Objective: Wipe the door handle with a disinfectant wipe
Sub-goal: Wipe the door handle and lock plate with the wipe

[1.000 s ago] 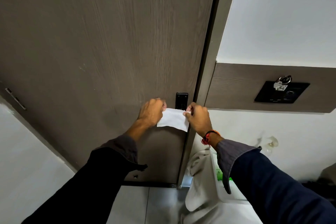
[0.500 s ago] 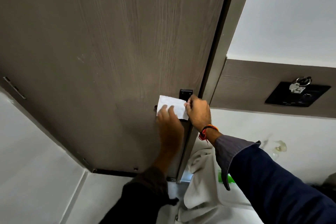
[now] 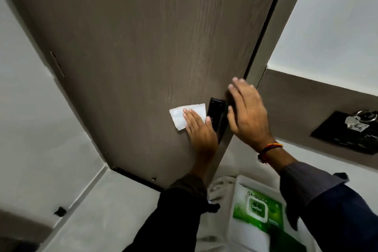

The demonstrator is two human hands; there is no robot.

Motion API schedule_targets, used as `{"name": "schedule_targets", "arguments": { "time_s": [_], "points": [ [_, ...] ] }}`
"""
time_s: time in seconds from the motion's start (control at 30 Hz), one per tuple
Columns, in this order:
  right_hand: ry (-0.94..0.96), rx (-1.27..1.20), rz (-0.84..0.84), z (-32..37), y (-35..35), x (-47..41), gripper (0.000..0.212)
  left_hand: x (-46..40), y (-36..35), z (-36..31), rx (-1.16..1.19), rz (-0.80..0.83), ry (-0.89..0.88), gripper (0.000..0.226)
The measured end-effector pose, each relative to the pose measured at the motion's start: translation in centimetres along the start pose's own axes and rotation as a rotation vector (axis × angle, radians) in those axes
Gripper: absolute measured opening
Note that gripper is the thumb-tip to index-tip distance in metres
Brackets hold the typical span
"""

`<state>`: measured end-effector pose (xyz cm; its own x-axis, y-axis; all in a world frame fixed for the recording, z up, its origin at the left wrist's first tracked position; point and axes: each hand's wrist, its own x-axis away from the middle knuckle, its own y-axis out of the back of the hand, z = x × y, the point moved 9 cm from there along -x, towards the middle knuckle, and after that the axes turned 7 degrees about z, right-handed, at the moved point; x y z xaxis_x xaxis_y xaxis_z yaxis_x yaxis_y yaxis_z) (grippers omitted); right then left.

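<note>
A white disinfectant wipe (image 3: 180, 114) lies spread against the brown wooden door (image 3: 143, 47), just left of the black lock plate (image 3: 215, 112). My left hand (image 3: 199, 131) presses flat on the wipe's right half, fingers pointing up. The handle lever itself is hidden under the wipe and that hand. My right hand (image 3: 247, 112) hovers open with fingers spread at the door's edge, right of the lock plate, holding nothing.
A green Dettol wipes pack (image 3: 257, 208) lies below on a white cloth (image 3: 221, 188). On the right, a black wall panel (image 3: 337, 137) holds keys (image 3: 360, 120). The door frame (image 3: 272, 32) runs up beside my right hand. White walls flank both sides.
My right hand has let go of the wipe and opened beside the door edge. My left hand now holds the wipe alone, flat on the door. The view has tilted down.
</note>
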<state>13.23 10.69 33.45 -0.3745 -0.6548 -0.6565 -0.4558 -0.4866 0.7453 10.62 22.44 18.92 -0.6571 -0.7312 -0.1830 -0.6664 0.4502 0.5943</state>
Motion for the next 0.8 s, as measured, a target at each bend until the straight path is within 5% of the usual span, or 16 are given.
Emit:
{"name": "schedule_targets", "arguments": {
  "time_s": [0.1,0.3,0.5,0.67,0.8],
  "points": [
    [-0.035,0.202,0.004,-3.0,1.0,-0.5,0.078,0.9,-0.4,-1.7,0.207,-0.114,0.082,0.060],
    [0.037,0.508,0.004,-5.5,-0.8,0.4,0.078,2.0,-2.1,-2.1,0.340,-0.114,0.092,0.063],
    [0.077,0.576,-0.080,-5.5,-1.2,0.4,0.075,-2.6,-0.2,1.2,0.427,-0.152,0.294,0.065],
    [0.103,0.568,-0.108,-5.6,-1.5,0.3,0.075,2.8,-4.5,-3.7,0.493,-0.068,0.101,0.071],
    [0.110,0.539,-0.126,-5.6,-1.5,0.3,0.072,0.5,-3.1,-1.8,0.539,-0.077,0.196,0.070]
  ]
}}
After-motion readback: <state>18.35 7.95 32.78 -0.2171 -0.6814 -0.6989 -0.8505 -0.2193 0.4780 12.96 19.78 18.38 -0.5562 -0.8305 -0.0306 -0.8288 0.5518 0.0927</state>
